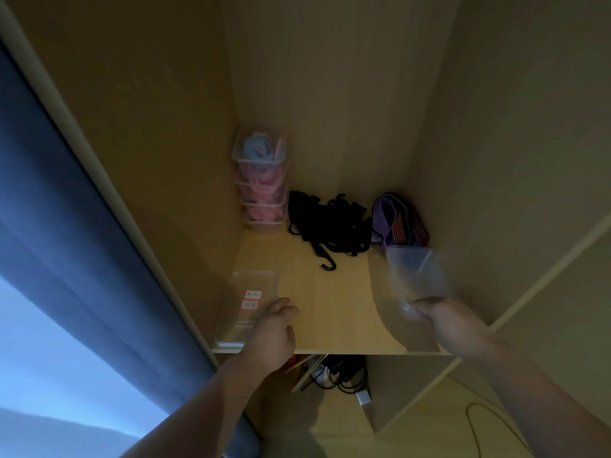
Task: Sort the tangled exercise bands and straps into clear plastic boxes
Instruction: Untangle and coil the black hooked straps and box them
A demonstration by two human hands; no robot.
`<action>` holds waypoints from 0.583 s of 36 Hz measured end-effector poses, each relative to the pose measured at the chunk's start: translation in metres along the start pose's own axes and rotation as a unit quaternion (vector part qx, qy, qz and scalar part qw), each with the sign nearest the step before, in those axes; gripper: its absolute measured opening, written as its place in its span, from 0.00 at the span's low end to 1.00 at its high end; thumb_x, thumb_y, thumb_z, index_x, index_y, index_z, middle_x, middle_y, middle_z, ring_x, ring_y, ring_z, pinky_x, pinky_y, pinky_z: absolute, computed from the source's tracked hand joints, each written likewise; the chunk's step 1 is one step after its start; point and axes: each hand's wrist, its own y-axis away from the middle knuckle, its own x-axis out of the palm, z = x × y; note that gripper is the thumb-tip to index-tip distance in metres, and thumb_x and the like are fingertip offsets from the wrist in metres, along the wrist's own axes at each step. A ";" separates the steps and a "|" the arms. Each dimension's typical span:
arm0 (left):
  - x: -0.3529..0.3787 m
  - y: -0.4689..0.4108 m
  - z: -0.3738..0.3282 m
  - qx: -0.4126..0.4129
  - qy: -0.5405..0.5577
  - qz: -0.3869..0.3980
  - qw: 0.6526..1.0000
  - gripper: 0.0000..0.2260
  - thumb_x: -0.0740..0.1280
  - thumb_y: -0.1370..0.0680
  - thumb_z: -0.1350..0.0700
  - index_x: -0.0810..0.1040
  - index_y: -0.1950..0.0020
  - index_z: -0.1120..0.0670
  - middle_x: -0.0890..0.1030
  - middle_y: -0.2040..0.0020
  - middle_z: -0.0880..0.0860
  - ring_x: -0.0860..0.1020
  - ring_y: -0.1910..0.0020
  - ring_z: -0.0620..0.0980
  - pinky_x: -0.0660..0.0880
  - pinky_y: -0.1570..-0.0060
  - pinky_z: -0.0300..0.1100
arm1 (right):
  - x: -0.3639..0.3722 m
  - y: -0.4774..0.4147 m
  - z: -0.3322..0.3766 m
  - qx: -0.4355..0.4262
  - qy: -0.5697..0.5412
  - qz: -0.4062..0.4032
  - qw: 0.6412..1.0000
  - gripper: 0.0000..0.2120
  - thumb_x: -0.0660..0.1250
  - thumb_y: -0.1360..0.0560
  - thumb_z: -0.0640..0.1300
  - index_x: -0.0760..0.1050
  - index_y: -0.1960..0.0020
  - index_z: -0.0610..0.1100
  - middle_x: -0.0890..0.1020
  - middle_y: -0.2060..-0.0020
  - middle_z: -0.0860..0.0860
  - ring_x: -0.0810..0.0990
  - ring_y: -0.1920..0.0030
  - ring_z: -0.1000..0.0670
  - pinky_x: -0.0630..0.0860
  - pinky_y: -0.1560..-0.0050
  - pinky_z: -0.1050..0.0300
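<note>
Right hand [426, 312], clear box [417, 276] lengthwise rearward

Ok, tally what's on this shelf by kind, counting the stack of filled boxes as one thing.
Loose clear boxes: 2, the flat box on the shelf and the held box in the right hand
Black strap tangle: 1
Purple striped bands: 1
Stack of filled boxes: 1
Total: 5
</note>
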 end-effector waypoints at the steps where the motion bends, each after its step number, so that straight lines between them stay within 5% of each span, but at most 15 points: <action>1: 0.000 -0.001 -0.002 0.005 -0.001 -0.001 1.000 0.18 0.58 0.20 0.61 0.72 0.30 0.54 0.63 0.25 0.49 0.60 0.26 0.47 0.52 0.31 0.30 | 0.001 0.001 -0.001 -0.004 0.011 -0.022 1.000 0.15 0.57 0.18 0.47 0.74 0.34 0.48 0.82 0.47 0.49 0.79 0.49 0.52 0.67 0.57 0.61; 6: -0.001 -0.006 -0.011 0.023 -0.013 0.008 1.000 0.18 0.59 0.20 0.61 0.72 0.31 0.54 0.64 0.26 0.50 0.60 0.26 0.47 0.51 0.31 0.29 | 0.008 0.001 -0.008 -0.008 -0.002 -0.087 0.996 0.12 0.60 0.19 0.47 0.80 0.42 0.48 0.84 0.53 0.48 0.81 0.55 0.51 0.69 0.58 0.56; 11: -0.003 -0.008 -0.025 0.040 -0.012 0.013 0.999 0.17 0.60 0.20 0.60 0.72 0.31 0.53 0.64 0.27 0.49 0.63 0.28 0.45 0.49 0.38 0.22 | 0.011 0.004 -0.015 -0.030 -0.020 -0.102 0.994 0.14 0.63 0.20 0.43 0.77 0.35 0.50 0.85 0.49 0.51 0.81 0.53 0.52 0.69 0.61 0.61; 15: -0.011 -0.011 -0.042 0.060 -0.005 0.005 0.998 0.17 0.59 0.19 0.59 0.72 0.30 0.53 0.67 0.28 0.47 0.66 0.31 0.43 0.47 0.47 0.15 | 0.009 0.006 -0.014 -0.071 0.021 -0.215 0.974 0.12 0.75 0.30 0.36 0.84 0.47 0.45 0.85 0.64 0.50 0.81 0.66 0.53 0.65 0.65 0.70; 18: -0.022 -0.012 -0.060 0.066 0.031 -0.005 0.997 0.16 0.60 0.19 0.57 0.72 0.30 0.53 0.73 0.32 0.48 0.72 0.39 0.43 0.53 0.53 0.14 | 0.000 0.010 -0.001 -0.123 0.053 -0.291 0.947 0.01 0.75 0.30 0.41 0.84 0.60 0.44 0.84 0.66 0.50 0.81 0.69 0.53 0.69 0.65 0.71; 21: -0.031 -0.015 -0.080 0.044 0.104 -0.016 0.993 0.16 0.60 0.18 0.55 0.73 0.31 0.53 0.80 0.41 0.52 0.74 0.55 0.40 0.63 0.65 0.17 | -0.007 0.007 0.012 -0.150 0.055 -0.301 0.940 0.06 0.76 0.32 0.40 0.84 0.55 0.45 0.85 0.63 0.50 0.82 0.67 0.51 0.76 0.68 0.61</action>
